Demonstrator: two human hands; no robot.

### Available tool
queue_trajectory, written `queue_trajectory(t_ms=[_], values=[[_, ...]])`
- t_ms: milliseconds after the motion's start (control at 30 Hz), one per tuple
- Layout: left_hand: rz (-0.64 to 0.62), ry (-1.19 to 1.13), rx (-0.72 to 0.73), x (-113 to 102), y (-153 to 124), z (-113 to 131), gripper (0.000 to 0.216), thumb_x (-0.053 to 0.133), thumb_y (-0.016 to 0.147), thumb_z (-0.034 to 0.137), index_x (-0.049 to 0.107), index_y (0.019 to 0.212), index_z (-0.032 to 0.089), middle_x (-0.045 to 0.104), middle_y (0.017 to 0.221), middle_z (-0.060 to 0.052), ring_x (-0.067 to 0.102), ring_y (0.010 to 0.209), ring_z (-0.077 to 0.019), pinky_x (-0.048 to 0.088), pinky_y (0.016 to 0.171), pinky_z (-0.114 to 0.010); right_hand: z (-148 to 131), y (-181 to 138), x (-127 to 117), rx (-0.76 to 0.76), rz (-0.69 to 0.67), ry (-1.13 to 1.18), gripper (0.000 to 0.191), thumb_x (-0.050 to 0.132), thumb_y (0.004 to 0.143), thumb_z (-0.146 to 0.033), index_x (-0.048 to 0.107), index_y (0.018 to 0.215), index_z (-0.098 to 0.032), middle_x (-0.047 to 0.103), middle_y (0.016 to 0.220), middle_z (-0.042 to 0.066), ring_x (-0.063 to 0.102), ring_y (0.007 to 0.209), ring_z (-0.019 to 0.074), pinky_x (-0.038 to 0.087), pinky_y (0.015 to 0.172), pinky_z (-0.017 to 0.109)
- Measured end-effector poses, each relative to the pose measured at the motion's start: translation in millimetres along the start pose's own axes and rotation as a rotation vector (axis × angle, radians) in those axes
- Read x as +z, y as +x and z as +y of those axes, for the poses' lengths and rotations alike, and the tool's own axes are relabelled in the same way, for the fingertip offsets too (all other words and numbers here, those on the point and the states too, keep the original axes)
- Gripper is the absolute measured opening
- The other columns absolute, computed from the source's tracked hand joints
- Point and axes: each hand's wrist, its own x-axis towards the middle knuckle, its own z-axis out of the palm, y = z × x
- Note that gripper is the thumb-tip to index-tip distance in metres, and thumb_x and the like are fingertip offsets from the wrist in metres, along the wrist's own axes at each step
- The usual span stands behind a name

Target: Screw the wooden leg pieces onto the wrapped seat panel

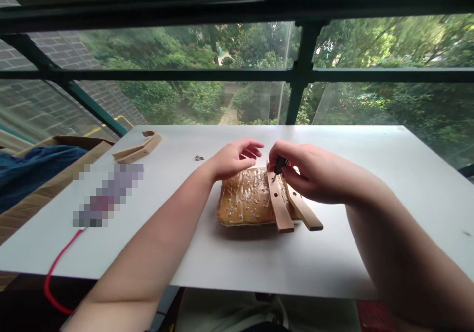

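My right hand (305, 171) is closed around a dark-handled screwdriver (281, 165), its tip pointing down at a wooden piece (280, 208). A hole shows lower on that piece. Beside it, a second wooden piece (309, 213) with a hole slants the same way, its upper part hidden by my right hand. Both pieces lie across a tape-wrapped, brownish block (244, 198) whose surface is pitted with many small holes. My left hand (237, 158) hovers at the block's far left edge, fingers apart and loosely bent, holding nothing that I can see.
A few small screws (199, 157) lie on the white table (192, 253). Toward the far left corner are more wooden pieces (138, 148), one with a hooked end. A blurred-out item (107, 198) with a red cord (55, 268) lies left. A cardboard box (92, 161) stands beside the table.
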Motion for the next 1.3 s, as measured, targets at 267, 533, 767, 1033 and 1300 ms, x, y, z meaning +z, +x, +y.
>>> queue_trajectory(t_ms=[267,533,767,1033,1300], values=[[-0.296,0.047,0.047,27.7,20.5,6.6,0.029,0.061,0.083,0.033,0.063,0.108,0.017,0.071,0.102,-0.005,0.066,0.092,-0.0214,0.052,0.084,-0.033,5.9,-0.4,-4.8,0.089,-0.009,-0.005,0.018,0.044,0.091,-0.016,0.052,0.106,-0.022,0.067,0.096,0.003,0.059,0.080,0.0168,0.043,0.071,0.030],[-0.271,0.180,0.119,26.9,17.7,3.3,0.025,0.049,0.092,0.037,0.063,0.097,0.017,0.070,0.105,-0.003,0.063,0.090,-0.0186,0.049,0.088,-0.030,11.7,5.3,-5.4,0.082,-0.001,0.025,0.019,0.046,0.091,-0.015,0.053,0.106,-0.023,0.067,0.095,0.002,0.059,0.077,0.0153,0.043,0.066,0.028],[-0.276,0.189,0.126,27.8,18.9,5.2,0.026,0.048,0.093,0.038,0.063,0.091,0.016,0.071,0.101,-0.004,0.064,0.091,-0.0198,0.050,0.091,-0.031,13.5,7.3,-3.9,0.063,0.016,0.033,0.019,0.045,0.093,-0.015,0.053,0.109,-0.022,0.067,0.097,0.003,0.059,0.078,0.0147,0.042,0.066,0.027],[-0.270,0.193,0.095,27.0,18.4,3.5,0.026,0.049,0.093,0.037,0.063,0.086,0.017,0.072,0.102,-0.003,0.064,0.092,-0.0203,0.048,0.092,-0.033,15.4,7.9,-4.1,0.064,0.021,0.021,0.017,0.044,0.094,-0.018,0.054,0.108,-0.022,0.067,0.098,0.003,0.060,0.078,0.0148,0.042,0.066,0.027],[-0.268,0.199,0.060,27.4,17.7,4.2,0.029,0.049,0.092,0.040,0.066,0.103,0.019,0.072,0.100,-0.002,0.065,0.090,-0.0215,0.048,0.090,-0.033,18.3,7.9,-5.4,0.070,0.028,-0.031,0.020,0.049,0.090,-0.019,0.057,0.108,-0.024,0.068,0.091,0.002,0.059,0.073,0.0153,0.039,0.064,0.028]])
